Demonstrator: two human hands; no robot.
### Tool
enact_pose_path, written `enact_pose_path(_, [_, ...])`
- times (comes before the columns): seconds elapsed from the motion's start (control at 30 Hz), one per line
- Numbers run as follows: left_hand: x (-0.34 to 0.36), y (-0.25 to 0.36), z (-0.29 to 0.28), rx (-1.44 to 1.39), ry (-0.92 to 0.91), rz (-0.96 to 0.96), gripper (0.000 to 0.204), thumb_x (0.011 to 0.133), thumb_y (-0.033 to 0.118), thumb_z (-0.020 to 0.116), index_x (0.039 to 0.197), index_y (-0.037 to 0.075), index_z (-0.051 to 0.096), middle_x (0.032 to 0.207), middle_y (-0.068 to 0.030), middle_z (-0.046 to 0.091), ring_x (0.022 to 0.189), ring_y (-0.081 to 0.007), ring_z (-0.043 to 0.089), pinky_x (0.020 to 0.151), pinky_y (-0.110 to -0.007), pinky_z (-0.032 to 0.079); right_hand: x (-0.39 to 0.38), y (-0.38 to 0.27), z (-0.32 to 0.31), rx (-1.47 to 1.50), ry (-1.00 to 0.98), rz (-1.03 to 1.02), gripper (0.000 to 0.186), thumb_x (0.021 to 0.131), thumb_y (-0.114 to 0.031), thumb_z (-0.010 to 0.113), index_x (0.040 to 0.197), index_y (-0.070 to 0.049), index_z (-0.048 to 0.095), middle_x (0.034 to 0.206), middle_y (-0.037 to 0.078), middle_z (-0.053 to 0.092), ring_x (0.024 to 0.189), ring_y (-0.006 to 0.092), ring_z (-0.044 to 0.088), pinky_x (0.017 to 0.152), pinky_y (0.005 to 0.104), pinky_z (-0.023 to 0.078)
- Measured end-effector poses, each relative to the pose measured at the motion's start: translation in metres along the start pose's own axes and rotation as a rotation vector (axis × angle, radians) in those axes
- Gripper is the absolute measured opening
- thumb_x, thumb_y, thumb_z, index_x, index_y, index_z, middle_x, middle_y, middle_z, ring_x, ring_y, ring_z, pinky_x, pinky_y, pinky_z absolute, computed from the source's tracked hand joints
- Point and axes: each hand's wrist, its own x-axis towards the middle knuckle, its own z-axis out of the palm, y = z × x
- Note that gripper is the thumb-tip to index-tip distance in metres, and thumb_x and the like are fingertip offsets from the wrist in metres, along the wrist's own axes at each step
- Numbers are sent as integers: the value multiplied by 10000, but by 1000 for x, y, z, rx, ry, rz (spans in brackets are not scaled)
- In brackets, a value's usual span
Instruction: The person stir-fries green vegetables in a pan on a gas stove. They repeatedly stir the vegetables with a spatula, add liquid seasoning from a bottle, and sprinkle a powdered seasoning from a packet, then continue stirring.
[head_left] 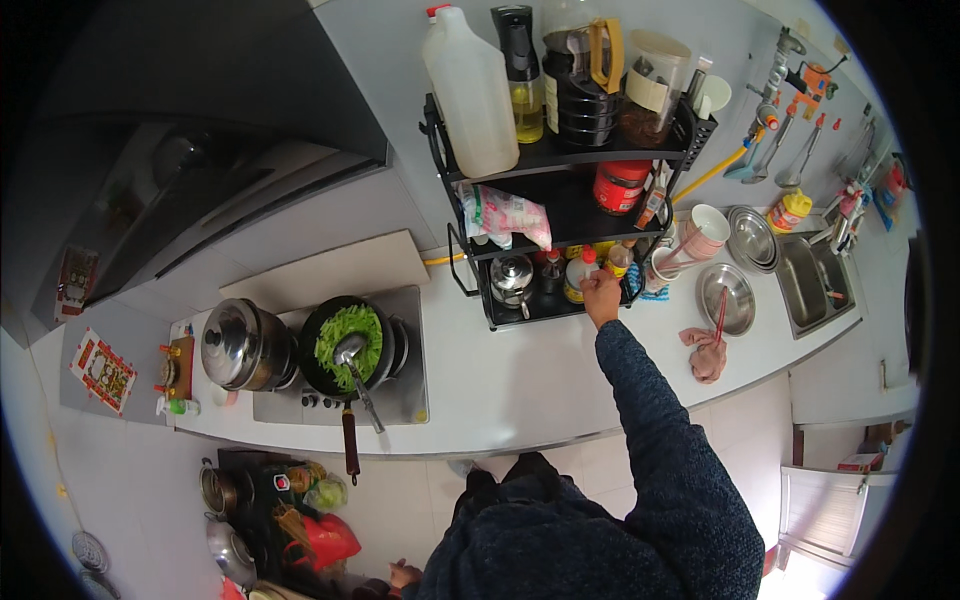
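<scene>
My right hand point(601, 294) reaches to the bottom shelf of a black three-tier rack point(556, 235), its fingers closed on a red-capped bottle point(582, 270) among several small bottles and a steel pot point(512, 280). My left hand point(404, 572) hangs low at the bottom edge, fingers loosely apart, with nothing visible in it. On the hob at left, a black wok point(320, 372) holds chopped greens point(335, 330) and a metal ladle point(356, 366).
A lidded pot point(232, 345) stands left of the wok. To my right are steel bowls point(726, 298), a pink cloth point(706, 362), cups point(706, 222) and a sink point(812, 285). Large jugs point(470, 110) stand atop the rack. Bags and pots point(228, 550) crowd the lower left.
</scene>
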Motion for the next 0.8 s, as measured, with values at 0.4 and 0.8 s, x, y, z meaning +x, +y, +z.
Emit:
enact_pose_path(0.4, [-7,-4,-11,48,34,114,329,972,279,568,1030,-18,695,788,-145,696,650,-306,666,609,-476,529,-26,10,-75,263,10,-121,321,1044,-256,636,968,55,611,881,83,577,622,139,625,529,283,525])
enact_pose_path(0.8, [21,60,21,-240,-35,279,632,1065,546,424,1010,-15,709,501,-25,418,377,-186,404,366,-354,332,-73,96,-112,182,-26,-30,247,1030,-152,613,983,90,588,1008,142,540,731,226,695,614,340,620])
